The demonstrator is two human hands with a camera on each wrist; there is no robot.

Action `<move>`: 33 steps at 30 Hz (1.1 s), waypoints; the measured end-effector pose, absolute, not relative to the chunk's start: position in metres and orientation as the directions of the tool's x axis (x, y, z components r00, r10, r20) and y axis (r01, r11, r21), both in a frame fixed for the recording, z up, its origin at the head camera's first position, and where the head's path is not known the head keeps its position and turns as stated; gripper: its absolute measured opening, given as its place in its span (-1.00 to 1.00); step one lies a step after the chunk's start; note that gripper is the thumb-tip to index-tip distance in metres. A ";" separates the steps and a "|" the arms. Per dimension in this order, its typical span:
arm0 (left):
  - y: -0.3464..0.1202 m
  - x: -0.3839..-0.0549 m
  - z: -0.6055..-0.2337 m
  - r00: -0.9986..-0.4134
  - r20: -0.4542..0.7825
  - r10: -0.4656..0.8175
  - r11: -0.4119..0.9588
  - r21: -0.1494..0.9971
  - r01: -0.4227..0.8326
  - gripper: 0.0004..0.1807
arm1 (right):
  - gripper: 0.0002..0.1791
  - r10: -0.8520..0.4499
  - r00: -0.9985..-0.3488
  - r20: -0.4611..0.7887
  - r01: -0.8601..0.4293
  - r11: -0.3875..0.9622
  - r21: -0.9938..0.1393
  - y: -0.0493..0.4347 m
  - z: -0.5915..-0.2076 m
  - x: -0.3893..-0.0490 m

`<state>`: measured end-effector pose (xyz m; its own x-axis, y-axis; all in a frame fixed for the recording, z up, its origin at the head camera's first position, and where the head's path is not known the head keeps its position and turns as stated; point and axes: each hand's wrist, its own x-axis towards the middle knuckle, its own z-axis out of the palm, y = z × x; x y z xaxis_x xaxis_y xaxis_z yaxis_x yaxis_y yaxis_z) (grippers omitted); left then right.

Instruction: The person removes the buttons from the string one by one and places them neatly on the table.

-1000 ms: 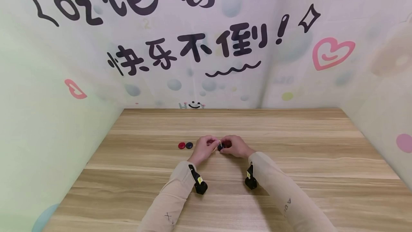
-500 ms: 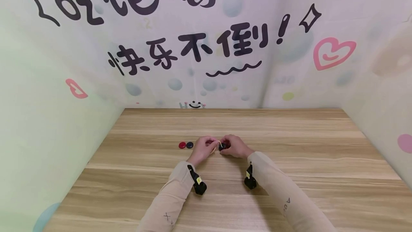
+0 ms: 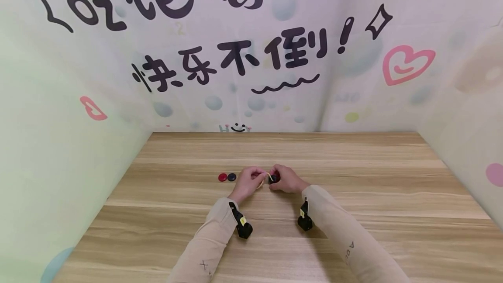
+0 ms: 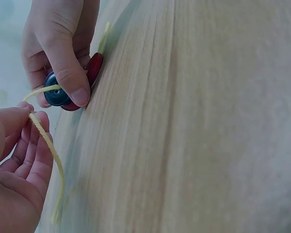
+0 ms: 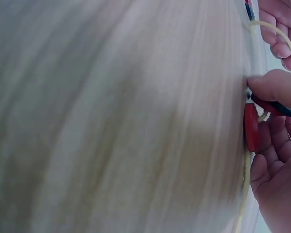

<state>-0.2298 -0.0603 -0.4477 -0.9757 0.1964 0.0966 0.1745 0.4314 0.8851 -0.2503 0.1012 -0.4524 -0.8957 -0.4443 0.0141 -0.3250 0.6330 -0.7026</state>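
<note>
In the left wrist view my left hand (image 4: 19, 160) pinches a yellow cord (image 4: 52, 150) between thumb and fingertips, and its loose end hangs down. From those fingertips the cord arcs across to the middle of a dark blue button (image 4: 52, 97). That button is held by my right hand (image 4: 63, 43), with a red button edge behind it. Another red button (image 5: 251, 127) stands on edge on the cord beside the right hand in the right wrist view. The cord trails on past it along the table. The right fingers partly hide the held buttons.
On the wood-grain table (image 3: 353, 160), a red button (image 3: 222, 177) and a dark button (image 3: 232, 177) lie side by side left of the hands. Printed cloth walls (image 3: 180, 112) stand at the back and both sides.
The right fingers have shifted slightly on the buttons, and more of the red one shows in the head view. The left hand keeps its pinch on the cord, nearly still.
</note>
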 end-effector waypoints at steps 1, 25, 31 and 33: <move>-0.060 -0.230 -0.448 -0.976 0.099 0.195 0.434 0.884 0.176 -0.85 | -0.70 -0.447 -0.894 0.020 -0.330 0.628 -0.705 0.102 -0.453 -0.250; -0.068 -0.230 -0.448 -0.986 0.110 0.122 0.428 0.891 0.153 -0.85 | -0.79 -0.540 -0.836 0.094 -0.432 0.542 -0.721 0.109 -0.455 -0.250; -0.068 -0.231 -0.449 -0.992 0.089 0.090 0.421 0.899 0.119 -0.84 | -0.82 -0.553 -0.831 0.068 -0.429 0.557 -0.711 0.109 -0.451 -0.249; -0.068 -0.231 -0.449 -0.993 0.076 0.090 0.419 0.902 0.107 -0.84 | -0.83 -0.561 -0.826 0.058 -0.431 0.560 -0.707 0.109 -0.450 -0.249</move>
<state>-0.2309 -0.0684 -0.4492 -0.9931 0.0897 0.0760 0.1068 0.4192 0.9016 -0.2486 0.1094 -0.4504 -0.8257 -0.5611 0.0584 -0.4309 0.5604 -0.7073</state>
